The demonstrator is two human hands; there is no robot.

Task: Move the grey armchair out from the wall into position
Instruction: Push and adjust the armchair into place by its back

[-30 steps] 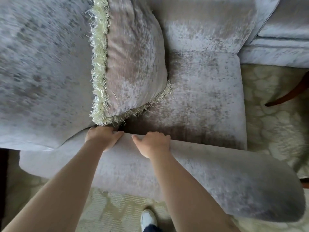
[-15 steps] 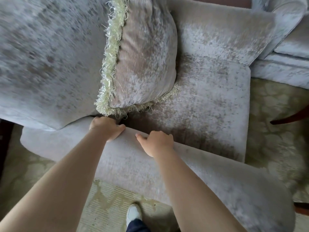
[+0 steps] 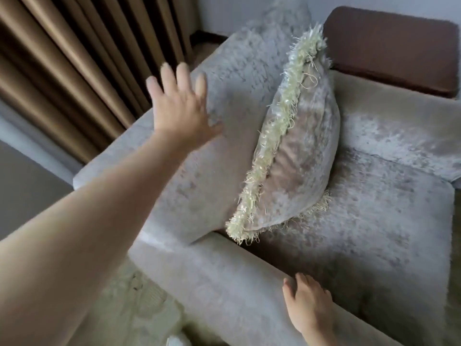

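A pale patterned carpet (image 3: 132, 308) covered the floor at the near edge of the view, with the toe of 1 white shoe (image 3: 174, 342) showing at its bottom edge. Long brown pleated curtains (image 3: 74, 58) hung in the far left corner of the room, beside a plain pale wall (image 3: 249, 8). A dark brown upholstered block (image 3: 389, 46) sat at the far right, just behind the chair's far arm.

The grey velvet armchair (image 3: 349, 208) stood on the carpet and filled most of the view, its tall backrest (image 3: 224, 158) close to the curtains and its seat running toward the right. A grey velvet cushion with a cream fringe (image 3: 299, 158) stood on edge on the seat, leaning against the backrest.

The 2 hands were well apart. The left hand (image 3: 179, 103) was stretched out over the upper part of the backrest, fingers straight and spread wide and holding nothing; it was blurred, and whether the palm touched the fabric could not be told. The right hand (image 3: 308, 303) rested on top of the near armrest (image 3: 212, 283), toward its front end, with its fingers laid loosely over the armrest's inner edge beside the seat.
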